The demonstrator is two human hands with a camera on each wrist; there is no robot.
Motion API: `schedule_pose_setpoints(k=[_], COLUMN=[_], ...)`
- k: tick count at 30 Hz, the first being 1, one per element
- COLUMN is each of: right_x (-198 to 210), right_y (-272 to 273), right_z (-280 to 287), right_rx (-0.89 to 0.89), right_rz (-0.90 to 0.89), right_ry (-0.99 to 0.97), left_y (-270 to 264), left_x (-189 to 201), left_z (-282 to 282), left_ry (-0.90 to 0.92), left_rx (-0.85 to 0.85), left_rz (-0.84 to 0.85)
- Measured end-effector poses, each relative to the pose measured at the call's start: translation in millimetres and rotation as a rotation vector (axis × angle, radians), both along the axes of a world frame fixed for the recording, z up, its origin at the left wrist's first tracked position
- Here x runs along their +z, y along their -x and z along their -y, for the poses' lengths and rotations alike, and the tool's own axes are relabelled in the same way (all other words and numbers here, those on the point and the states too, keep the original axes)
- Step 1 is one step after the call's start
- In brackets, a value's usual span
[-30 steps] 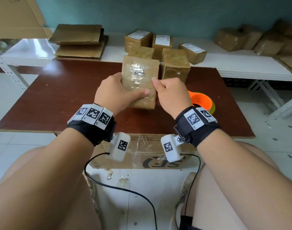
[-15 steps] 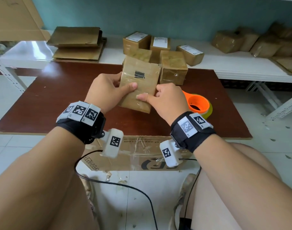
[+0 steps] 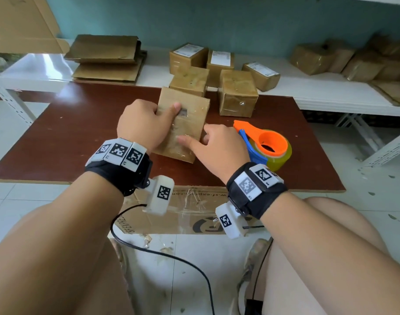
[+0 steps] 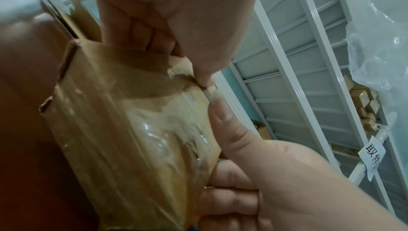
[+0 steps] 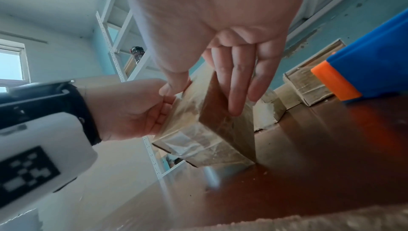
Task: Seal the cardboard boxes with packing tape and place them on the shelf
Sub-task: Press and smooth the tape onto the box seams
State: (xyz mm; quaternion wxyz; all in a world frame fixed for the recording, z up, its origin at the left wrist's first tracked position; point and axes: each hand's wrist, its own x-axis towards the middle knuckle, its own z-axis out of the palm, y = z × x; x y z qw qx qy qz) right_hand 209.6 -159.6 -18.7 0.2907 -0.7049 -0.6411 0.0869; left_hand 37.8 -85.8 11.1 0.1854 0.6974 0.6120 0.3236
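The brown table carries everything in reach, with the white shelf running along its far edge, beyond the fingertips. On the shelf lie flat cardboard far left of the fingers and several taped boxes straight beyond them; two more taped boxes stand on the table just past the fingers. The tape gun, orange and blue with a yellowish roll, sits on the table just right of the right fingers. The box, wrapped in glossy tape, is tilted with its near lower edge on the table, between the two hands. The left hand grips its left side, thumb laid across the upper face and fingers curled behind. The right hand pinches its right side, thumb on the near taped face and straight fingers against the side panel.
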Motion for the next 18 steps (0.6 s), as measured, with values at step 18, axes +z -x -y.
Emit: schedule_pose_setpoints(k=[18], right_x=[11], right_y=[-1], right_z=[-3], right_rx=[-0.027], right_rz=[0.019], right_ry=[-0.084], left_y=[4], left_x=[5], left_z=[-1], left_ry=[-0.040], left_rx=[0.038], left_rz=[0.066])
